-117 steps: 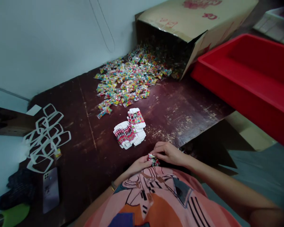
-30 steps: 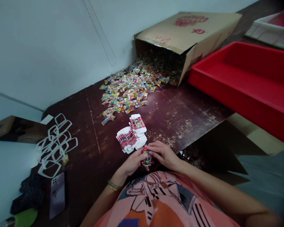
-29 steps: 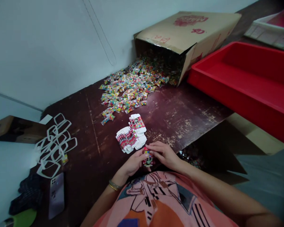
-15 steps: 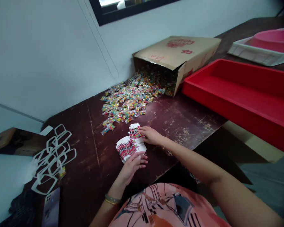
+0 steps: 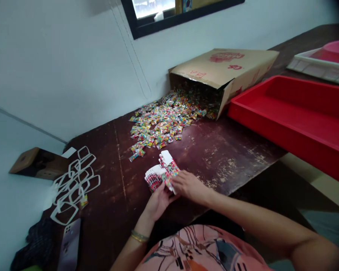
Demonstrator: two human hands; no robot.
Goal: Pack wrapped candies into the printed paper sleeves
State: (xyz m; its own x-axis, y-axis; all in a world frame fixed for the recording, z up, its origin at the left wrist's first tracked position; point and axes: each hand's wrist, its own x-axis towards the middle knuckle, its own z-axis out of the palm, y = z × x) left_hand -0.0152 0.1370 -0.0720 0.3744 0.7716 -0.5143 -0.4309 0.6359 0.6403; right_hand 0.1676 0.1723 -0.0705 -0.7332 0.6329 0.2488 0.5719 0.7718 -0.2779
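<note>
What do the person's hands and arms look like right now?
The left hand and right hand are ungloved. What look like two bangles, one dull greenish, one gold-coloured, circle the left wrist; none shows on the right. No sleeves cover the visible arms. The top is pink, printed with dark lines and blue and orange patches.

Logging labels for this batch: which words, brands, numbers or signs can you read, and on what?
None reads surely.
Large cardboard box: red logo, smaller red mark and red marks near its opening, all too blurred.
Stacked cartons: print too small and blurred.
Small packets: any lettering too small.
</note>
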